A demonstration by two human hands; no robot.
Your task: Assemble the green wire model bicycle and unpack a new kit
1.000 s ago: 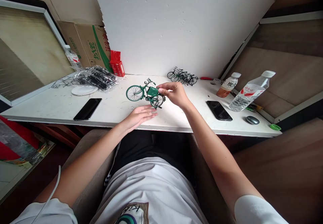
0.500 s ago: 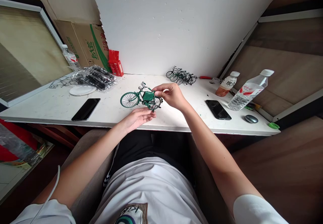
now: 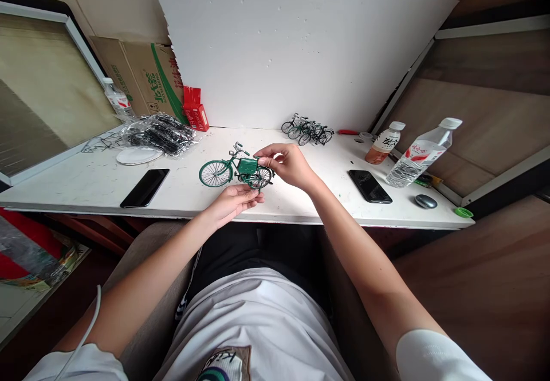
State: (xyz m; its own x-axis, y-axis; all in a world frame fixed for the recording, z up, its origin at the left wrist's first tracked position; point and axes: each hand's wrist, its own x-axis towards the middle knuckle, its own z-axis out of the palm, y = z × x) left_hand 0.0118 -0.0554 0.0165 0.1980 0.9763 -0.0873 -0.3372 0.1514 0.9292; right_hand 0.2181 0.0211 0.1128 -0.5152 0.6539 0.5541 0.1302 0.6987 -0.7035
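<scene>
A green model bicycle (image 3: pixel 247 167) with a green bag at its frame is held up over the front of the table, its front wheel to the left. My right hand (image 3: pixel 287 163) pinches it between thumb and fingers at the rear, just behind the bag. Below the rear wheel, my left hand (image 3: pixel 235 202) is palm up, thumb and fingers round the bicycle's lower edge by the stand. Exactly where those fingers touch is hard to make out. Several small model bicycles (image 3: pixel 307 129) stand close together at the back of the white table (image 3: pixel 193 192).
A phone (image 3: pixel 145 187) lies at left, another phone (image 3: pixel 370 186) at right near a mouse (image 3: pixel 425 201). Two bottles, one brown-filled (image 3: pixel 380 150) and one clear (image 3: pixel 415 163), stand at right. Plastic-wrapped dark parts (image 3: pixel 161 133), a white disc (image 3: pixel 138 155) and a red box (image 3: pixel 196 112) are at back left.
The bicycle has shifted slightly left in view, and its bag side faces me a little more. My left thumb and fingers have closed in at its underside; my right hand keeps its pinch.
</scene>
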